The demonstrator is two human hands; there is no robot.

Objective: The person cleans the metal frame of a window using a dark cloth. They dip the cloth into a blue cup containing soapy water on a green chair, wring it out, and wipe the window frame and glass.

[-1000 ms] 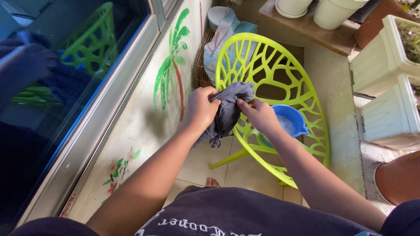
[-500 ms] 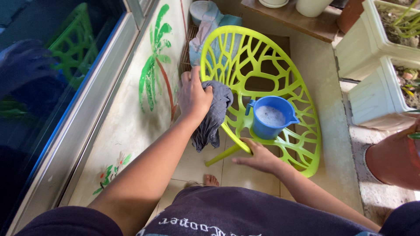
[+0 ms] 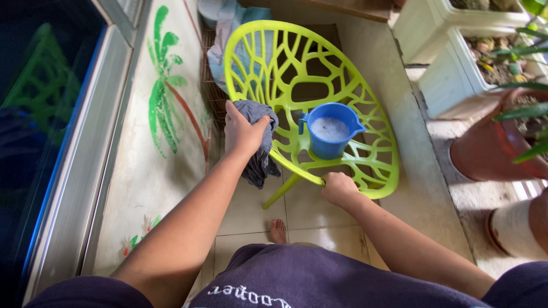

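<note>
So the right hand (image 3: 338, 189) has let go of the rag (image 3: 260, 149) and dropped to clamp the front edge of the green chair (image 3: 319, 97), steadying it for wiping. The left hand (image 3: 242, 132) has the rag bunched tight against the chair's left rim, at 9 o'clock from the blue jug (image 3: 331, 130) on the seat.

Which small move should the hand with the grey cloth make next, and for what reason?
Probably wipe along the chair's edge: the left hand presses the grey cloth there, the right hand grips the front rim, and the blue jug sits on the seat.
</note>
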